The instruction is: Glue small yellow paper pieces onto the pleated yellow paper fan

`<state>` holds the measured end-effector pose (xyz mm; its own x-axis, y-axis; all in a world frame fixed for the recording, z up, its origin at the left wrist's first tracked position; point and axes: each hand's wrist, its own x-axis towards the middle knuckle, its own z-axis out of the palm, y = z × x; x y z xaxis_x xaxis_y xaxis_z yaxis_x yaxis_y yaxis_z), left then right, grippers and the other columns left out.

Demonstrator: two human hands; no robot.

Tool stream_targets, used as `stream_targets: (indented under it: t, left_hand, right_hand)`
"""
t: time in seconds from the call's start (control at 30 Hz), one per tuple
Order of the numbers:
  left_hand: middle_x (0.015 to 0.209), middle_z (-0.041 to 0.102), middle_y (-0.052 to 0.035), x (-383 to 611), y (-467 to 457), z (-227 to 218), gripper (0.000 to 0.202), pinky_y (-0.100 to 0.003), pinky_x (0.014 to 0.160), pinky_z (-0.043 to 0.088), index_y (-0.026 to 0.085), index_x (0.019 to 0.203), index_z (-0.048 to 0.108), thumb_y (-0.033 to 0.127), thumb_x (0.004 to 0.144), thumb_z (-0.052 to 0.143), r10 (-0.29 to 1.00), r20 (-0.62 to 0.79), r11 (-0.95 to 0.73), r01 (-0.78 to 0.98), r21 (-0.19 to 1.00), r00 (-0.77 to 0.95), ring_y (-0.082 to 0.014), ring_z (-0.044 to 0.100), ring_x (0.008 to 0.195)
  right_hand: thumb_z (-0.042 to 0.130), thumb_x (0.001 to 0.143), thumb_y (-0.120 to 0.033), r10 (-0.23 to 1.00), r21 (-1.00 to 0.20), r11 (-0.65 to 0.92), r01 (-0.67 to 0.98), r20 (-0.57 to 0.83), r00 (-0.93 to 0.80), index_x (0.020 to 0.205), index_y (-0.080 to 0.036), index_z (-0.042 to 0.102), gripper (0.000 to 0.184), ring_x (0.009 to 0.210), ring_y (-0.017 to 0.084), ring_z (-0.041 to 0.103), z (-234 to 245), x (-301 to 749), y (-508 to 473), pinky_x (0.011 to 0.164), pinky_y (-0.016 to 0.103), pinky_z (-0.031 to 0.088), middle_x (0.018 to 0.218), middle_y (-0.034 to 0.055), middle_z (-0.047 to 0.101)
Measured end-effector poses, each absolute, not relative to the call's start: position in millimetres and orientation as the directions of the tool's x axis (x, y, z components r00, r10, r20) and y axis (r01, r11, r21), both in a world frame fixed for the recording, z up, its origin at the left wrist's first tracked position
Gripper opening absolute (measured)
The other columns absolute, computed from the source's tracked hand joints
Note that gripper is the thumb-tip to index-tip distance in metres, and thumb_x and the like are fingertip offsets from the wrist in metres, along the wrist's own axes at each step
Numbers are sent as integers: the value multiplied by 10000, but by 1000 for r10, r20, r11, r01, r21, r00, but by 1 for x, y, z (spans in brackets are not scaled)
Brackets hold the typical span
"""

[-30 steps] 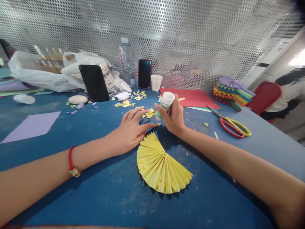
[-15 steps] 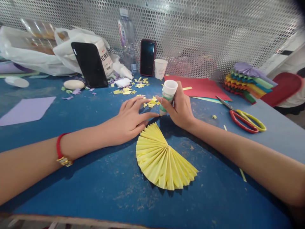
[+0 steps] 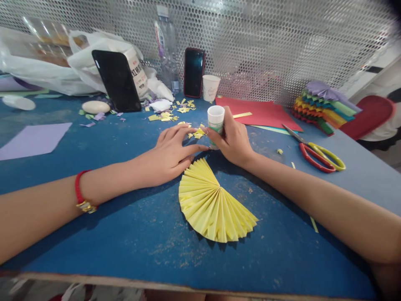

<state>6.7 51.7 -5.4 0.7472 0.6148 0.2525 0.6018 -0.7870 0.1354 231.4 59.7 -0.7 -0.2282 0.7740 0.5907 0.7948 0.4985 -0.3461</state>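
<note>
A yellow pleated paper fan [image 3: 216, 209], spread to roughly a half circle, lies on the blue table. My right hand [image 3: 234, 140] grips a white and green glue stick [image 3: 216, 119], held nearly upright with its lower end down at the tabletop. My left hand [image 3: 171, 154] rests palm down beside the fan's upper left edge, fingers stretched out. Its index fingertip reaches the foot of the glue stick; whether anything thin lies under that tip, I cannot tell. Small yellow paper scraps [image 3: 199, 133] are scattered just beyond both hands.
Red and yellow handled scissors [image 3: 319, 156] lie at right, near red paper sheets [image 3: 260, 112] and a stack of multicoloured pleated paper [image 3: 322, 106]. Purple paper [image 3: 34, 141] lies left. Along the back stand two phones [image 3: 116, 81], a paper cup [image 3: 211, 88], a bottle [image 3: 167, 54] and plastic bags [image 3: 84, 62].
The glue stick in my right hand has shifted slightly left and tilted closer to upright. My left hand and the fan stay about where they were; the view moved a little.
</note>
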Motion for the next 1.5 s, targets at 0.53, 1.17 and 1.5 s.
stream_targets:
  t: [0.53, 1.17, 1.5]
  left_hand:
    - [1540, 346, -90, 7, 51, -6, 489, -702, 1229, 217, 391, 1429, 578, 240, 996, 407, 635, 242, -772, 613, 168, 733, -406, 223, 1517]
    - [1519, 447, -85, 4, 50, -1, 410, -662, 1207, 251, 353, 1353, 641, 292, 1000, 442, 617, 295, -787, 565, 248, 729, -361, 305, 1491]
    - [822, 770, -81, 43, 61, 28, 321, -370, 870, 529, 149, 776, 771, 411, 787, 586, 871, 215, -388, 353, 851, 441, -235, 686, 849]
  right_hand:
    - [576, 984, -428, 781, -359, 536, 764, 555, -287, 1152, -221, 475, 285, 734, 169, 591, 1, 231, 59, 635, 296, 327, 904, 27, 657]
    - [553, 985, -524, 591, -375, 695, 614, 784, -190, 997, -235, 465, 303, 551, 112, 416, -9, 236, 68, 548, 270, 283, 748, -30, 571]
    - [572, 969, -476, 462, -387, 797, 463, 885, -55, 1088, -238, 444, 296, 594, 148, 555, -7, 238, 58, 587, 307, 447, 779, -4, 634]
